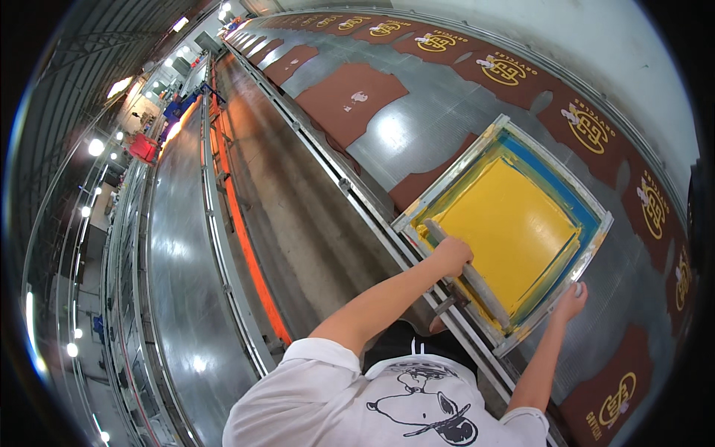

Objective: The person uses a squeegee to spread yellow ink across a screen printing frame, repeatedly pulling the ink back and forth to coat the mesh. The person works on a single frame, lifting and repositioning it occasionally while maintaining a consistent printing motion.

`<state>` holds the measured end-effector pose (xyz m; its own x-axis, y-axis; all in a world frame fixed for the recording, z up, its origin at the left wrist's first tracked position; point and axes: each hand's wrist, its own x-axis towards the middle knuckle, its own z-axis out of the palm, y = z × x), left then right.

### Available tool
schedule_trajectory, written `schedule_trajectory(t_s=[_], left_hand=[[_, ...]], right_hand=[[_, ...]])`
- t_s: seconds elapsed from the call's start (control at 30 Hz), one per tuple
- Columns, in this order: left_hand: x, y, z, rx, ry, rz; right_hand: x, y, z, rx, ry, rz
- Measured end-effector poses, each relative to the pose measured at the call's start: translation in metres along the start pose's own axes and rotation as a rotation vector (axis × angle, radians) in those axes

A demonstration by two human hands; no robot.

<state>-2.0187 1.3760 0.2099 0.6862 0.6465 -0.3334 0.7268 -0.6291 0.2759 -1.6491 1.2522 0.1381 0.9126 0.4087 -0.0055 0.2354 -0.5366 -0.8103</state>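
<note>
A silk-screen frame (602, 232) with pale wooden edges and a blue-bordered mesh lies on the long printing table. A wide layer of yellow ink (521, 216) covers most of its mesh. My left hand (452, 256) is wrapped around the handle of a long squeegee (485, 292), which rests along the frame's near-left side, at the edge of the ink. At the frame's near-right side, my right hand (571, 301) has its fingers closed on the rim. The fabric beneath the screen is hidden.
Brown fabric pieces with yellow and white prints (588, 128) line the table's far side. Other brown pieces (351, 100) carry only a small white print. A metal rail (344, 185) edges the table. Across the aisle stands another long table (179, 261); a person in red (141, 147) is far off.
</note>
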Motion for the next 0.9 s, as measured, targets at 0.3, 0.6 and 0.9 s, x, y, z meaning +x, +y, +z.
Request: schedule_trajectory(t_s=[0.3,0.6,0.9], left_hand=[[-0.003,-0.062,-0.035,-0.101,0.035,0.448],[0.125,-0.039,-0.116,-0.059,-0.016,0.387],[0.328,-0.040,-0.163,0.069,-0.045,0.449]], right_hand=[[0.006,-0.006,0.047,-0.076,0.089,-0.004],[-0.005,-0.054,0.022,-0.182,0.082,0.184],[0.001,-0.042,0.029,-0.100,0.071,0.231]])
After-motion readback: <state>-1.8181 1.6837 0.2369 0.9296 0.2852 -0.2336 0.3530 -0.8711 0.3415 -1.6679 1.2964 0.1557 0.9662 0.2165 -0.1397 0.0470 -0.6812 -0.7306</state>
